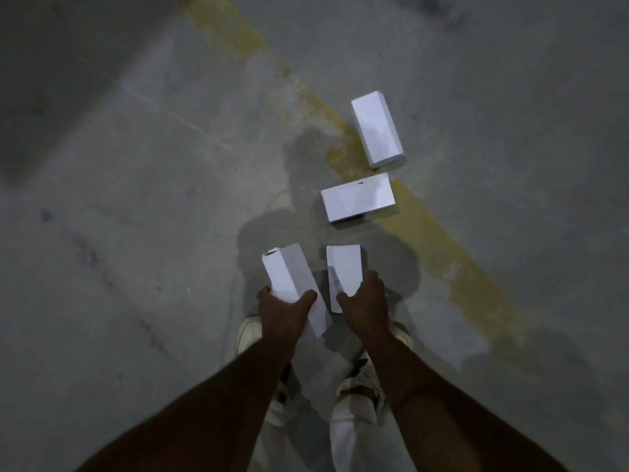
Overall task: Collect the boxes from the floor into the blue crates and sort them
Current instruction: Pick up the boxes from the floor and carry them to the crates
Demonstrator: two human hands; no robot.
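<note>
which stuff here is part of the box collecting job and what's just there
Job: box in left hand; box in right hand; two boxes on floor, nearer, farther. No blue crate in view.

Just there: yellow floor line; concrete floor.

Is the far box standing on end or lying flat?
Lying flat: the far box rests on its broad face on the floor, across the yellow line.

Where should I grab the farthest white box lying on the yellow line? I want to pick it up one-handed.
Take the farthest white box across its two long sides near the middle, coming down from above. It lies flat on the floor, broad face up, with both long sides free and the next box apart from it.
</note>
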